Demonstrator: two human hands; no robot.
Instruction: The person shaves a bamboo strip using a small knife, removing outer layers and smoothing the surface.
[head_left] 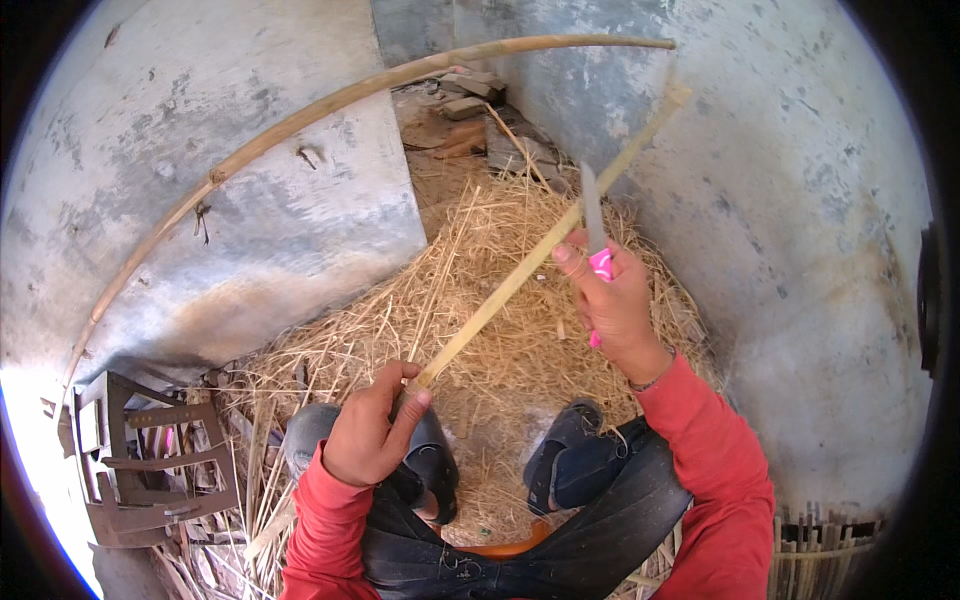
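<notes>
My left hand (370, 425) is closed round the near end of a pale bamboo strip (500, 295), in front of my left knee. From there the strip slants up to the far right, its far end slightly blurred. In my right hand (618, 305) is a knife (593, 212) with a pink handle, the fingers wrapped round it. Its blade points up and away, crossing the strip beyond its middle. The right thumb lies close to the strip; whether it touches cannot be made out.
Straw-like shavings (480, 240) cover the floor ahead of my shoes. A long curved bamboo pole (300, 115) arches across the left wall. At left stands a dark frame (150, 507) near loose sticks. Bricks (465, 107) lie in the far corner; upright slats (815, 560) stand lower right.
</notes>
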